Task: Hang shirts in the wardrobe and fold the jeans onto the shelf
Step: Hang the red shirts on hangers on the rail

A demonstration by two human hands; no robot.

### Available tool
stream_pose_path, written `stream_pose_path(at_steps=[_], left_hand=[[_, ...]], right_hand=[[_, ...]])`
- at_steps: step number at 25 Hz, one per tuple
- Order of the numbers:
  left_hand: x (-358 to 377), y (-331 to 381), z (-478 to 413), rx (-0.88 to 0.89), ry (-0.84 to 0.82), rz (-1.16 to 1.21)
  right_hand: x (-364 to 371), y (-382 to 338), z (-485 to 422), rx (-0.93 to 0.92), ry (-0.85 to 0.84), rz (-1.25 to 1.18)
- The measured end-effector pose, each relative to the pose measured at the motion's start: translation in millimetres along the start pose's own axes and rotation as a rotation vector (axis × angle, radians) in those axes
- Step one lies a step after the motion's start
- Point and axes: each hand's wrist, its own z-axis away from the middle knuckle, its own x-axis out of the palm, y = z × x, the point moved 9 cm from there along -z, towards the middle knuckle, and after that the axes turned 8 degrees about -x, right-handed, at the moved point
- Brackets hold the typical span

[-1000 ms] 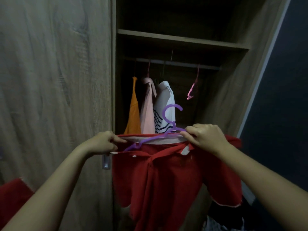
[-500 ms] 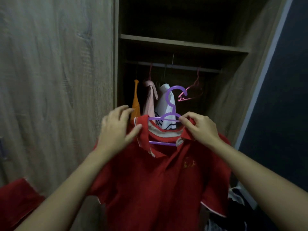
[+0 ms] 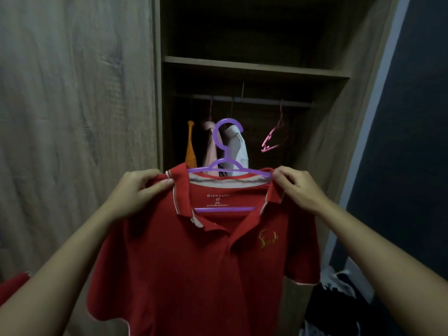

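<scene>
The left hand [image 3: 135, 192] pinches one shoulder of the red shirt [image 3: 201, 263]. The shirt sits on a purple hanger [image 3: 226, 166], held up in front of the open wardrobe [image 3: 254, 69]. The right hand [image 3: 298, 187] pinches the other shoulder.

- Dim overall. The light falls from the viewer's side onto the red short-sleeved polo shirt [image 3: 194, 263], the brightest and sharpest thing, with its neck label readable.
- Above and behind the shirt, the open wood-grain wardrobe [image 3: 254, 66] sinks into near-black shadow.
- Left of the shirt, the grey-brown wooden door panel [image 3: 72, 117] is evenly, flatly lit.
- Right of the shirt, the wardrobe's upright leans inward from wide-angle distortion; below right, murky and grainy.
</scene>
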Motion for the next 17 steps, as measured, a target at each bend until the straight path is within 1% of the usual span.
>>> stream_pose_path(at_steps=[3,5,6,8,11,13,14,15,16,17], left_hand=[[-3,0,1,-0.01,-0.005,0.038],[-9,-9,1,-0.03,0.008,0.048],[-13,-17,0,-0.05,0.014,0.055],[-20,-35,0,-0.093,0.025,0.046],[-26,-51,1,-0.136,0.037,0.064],[-25,-54,3,-0.152,0.036,0.102],[-24,-55,3,-0.156,0.043,0.12],[-22,-53,3,-0.156,0.045,0.137],[-18,-52,2,-0.154,0.044,0.159],[-15,-49,2,-0.156,0.043,0.178]], right_hand=[[10,-3,3,-0.106,-0.076,-0.04],[15,11,12,-0.061,-0.111,-0.03],[15,22,19,-0.026,-0.101,-0.012],[12,39,31,0.027,-0.03,-0.017],[-5,49,34,0.064,0.135,0.014],[-22,48,30,0.118,0.193,0.19],[-28,44,25,0.135,0.193,0.282],[-31,34,17,0.112,0.174,0.323],[-28,23,6,0.054,0.125,0.3],[-19,10,-4,-0.009,0.038,0.245]])
